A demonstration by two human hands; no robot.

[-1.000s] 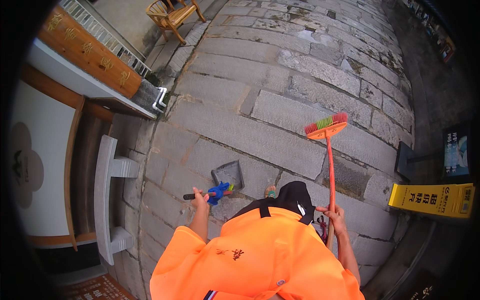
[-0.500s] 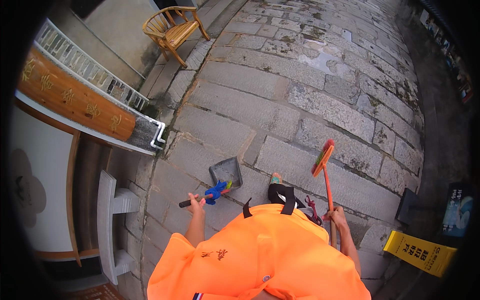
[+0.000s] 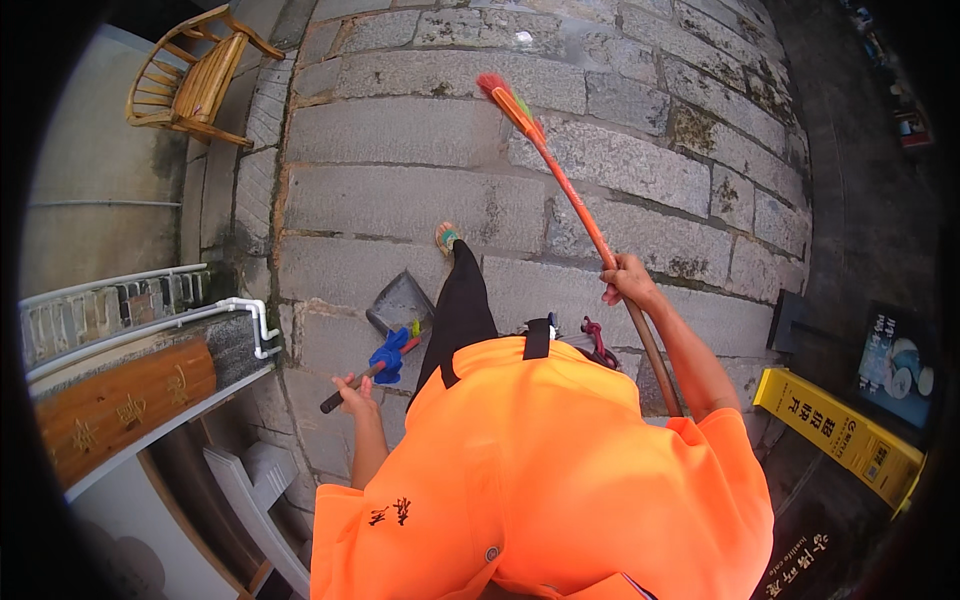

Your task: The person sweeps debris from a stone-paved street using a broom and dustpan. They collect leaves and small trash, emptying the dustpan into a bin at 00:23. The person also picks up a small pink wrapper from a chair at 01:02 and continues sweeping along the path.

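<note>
My left hand (image 3: 355,393) is wrapped round the dark grip of a long-handled dustpan (image 3: 402,300). Its grey scoop hangs low beside my left leg, and a blue cloth or bag (image 3: 388,356) is bunched on its handle. A bit of yellow-green shows by the scoop's near edge. In my right hand (image 3: 629,281) is the orange-red handle of a broom (image 3: 572,196), which slants forward and left. The broom's head, with red and green bristles, is out ahead of me over the stone paving; whether it touches the stones I cannot tell.
A wooden armchair (image 3: 205,80) stands by the wall at the far left. Below it are white pipes (image 3: 262,325), a wooden sign board (image 3: 130,405) and a pale bench (image 3: 255,500). A yellow sign (image 3: 838,430) and a dark poster board (image 3: 897,365) stand on the right. A small white scrap (image 3: 523,38) lies far ahead.
The broom has swung forward and left, with my right hand reaching farther out. One foot has stepped ahead. The chair and wall now sit farther left and nearer. The dustpan stays in my left hand.
</note>
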